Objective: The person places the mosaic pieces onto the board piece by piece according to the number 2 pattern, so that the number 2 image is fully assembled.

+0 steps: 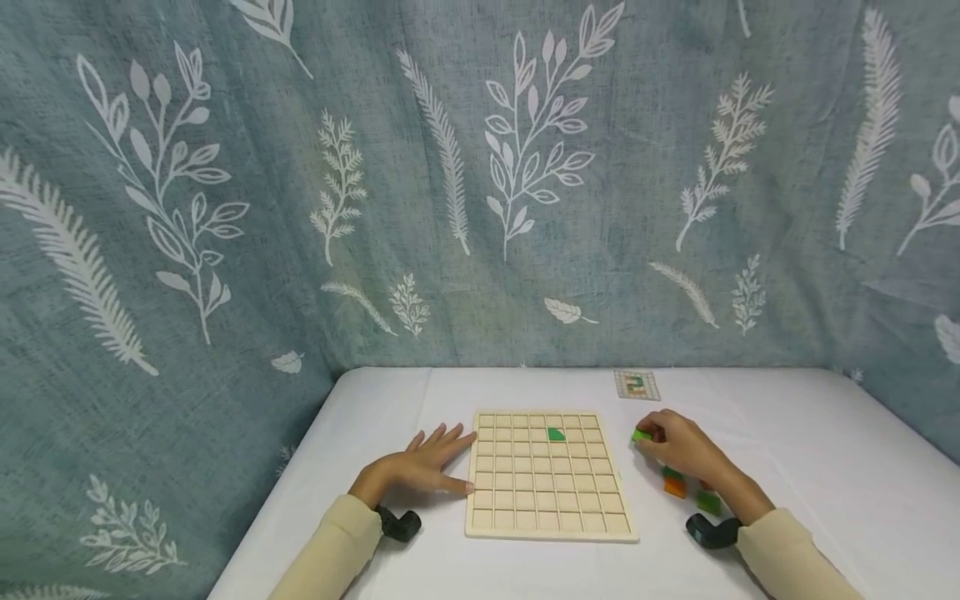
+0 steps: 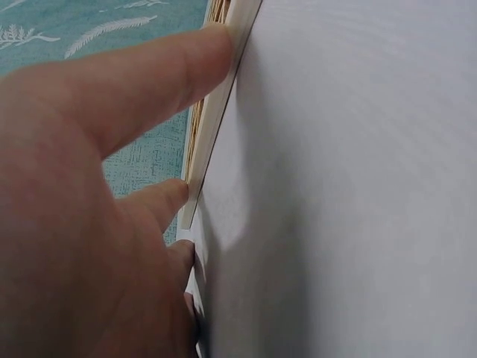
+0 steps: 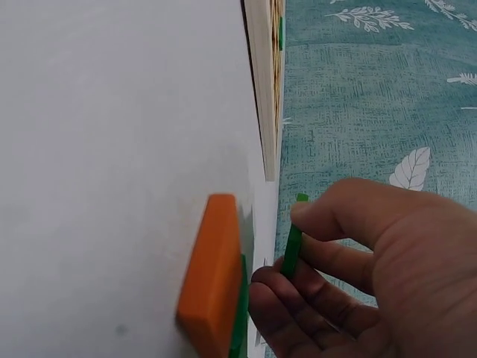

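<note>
A pale wooden grid board (image 1: 504,499) lies on the white table, with one green piece (image 1: 556,434) in a cell of its upper part. My left hand (image 1: 420,469) is spread flat at the board's left side; its thumb and index fingertip touch the frame, as the left wrist view also shows. To the right of the board, my right hand (image 1: 682,444) pinches a thin green tile (image 3: 293,250) between thumb and fingers, raised off the table in the right wrist view. Close under that hand lie an orange tile (image 1: 675,487) and a green tile (image 1: 708,502).
More tiles near the right wrist are partly hidden by the hand. A small card with a gridded coloured pattern (image 1: 637,385) lies at the table's back, right of the board. A leaf-print curtain (image 1: 480,317) hangs behind the table (image 1: 420,567) and along its left side.
</note>
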Motion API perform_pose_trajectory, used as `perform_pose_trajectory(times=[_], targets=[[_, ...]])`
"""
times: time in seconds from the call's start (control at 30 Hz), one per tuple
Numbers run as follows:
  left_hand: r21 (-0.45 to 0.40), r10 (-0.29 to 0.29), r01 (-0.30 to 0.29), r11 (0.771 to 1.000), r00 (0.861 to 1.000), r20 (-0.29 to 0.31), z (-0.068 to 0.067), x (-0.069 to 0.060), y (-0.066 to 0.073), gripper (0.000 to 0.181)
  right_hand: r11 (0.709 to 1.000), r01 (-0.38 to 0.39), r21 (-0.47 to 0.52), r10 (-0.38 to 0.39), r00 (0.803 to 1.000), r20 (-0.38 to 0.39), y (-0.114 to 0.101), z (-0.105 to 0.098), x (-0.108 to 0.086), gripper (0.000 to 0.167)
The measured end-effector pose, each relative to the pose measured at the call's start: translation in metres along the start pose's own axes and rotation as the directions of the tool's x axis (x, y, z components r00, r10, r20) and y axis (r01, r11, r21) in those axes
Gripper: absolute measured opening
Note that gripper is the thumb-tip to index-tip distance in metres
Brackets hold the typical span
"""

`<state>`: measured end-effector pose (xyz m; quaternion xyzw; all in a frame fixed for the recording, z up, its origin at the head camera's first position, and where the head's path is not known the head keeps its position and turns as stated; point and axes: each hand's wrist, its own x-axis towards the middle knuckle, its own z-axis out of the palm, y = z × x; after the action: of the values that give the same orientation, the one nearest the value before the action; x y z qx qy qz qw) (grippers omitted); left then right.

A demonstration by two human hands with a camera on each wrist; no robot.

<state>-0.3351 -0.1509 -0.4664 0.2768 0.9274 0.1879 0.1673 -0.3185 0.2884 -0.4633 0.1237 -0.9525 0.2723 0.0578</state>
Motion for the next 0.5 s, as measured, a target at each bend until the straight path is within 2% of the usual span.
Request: perform_pose_trajectory(times=[0.2, 0.5], targets=[[-0.004, -0.019, 0.019, 1.0, 1.0, 0.004, 0.0036, -0.0005, -0.0014, 0.096, 1.0, 0.024, 0.02, -0.025, 1.0, 0.011, 0.0002, 0.0021, 0.0006, 0.026], [-0.006, -0.018, 0.018, 1.0, 1.0, -0.004, 0.0043, 0.001, -0.0015, 0.097, 0.999, 0.034, 0.018, -0.034, 0.999, 0.029, -0.002, -0.0003, -0.0014, 0.026]])
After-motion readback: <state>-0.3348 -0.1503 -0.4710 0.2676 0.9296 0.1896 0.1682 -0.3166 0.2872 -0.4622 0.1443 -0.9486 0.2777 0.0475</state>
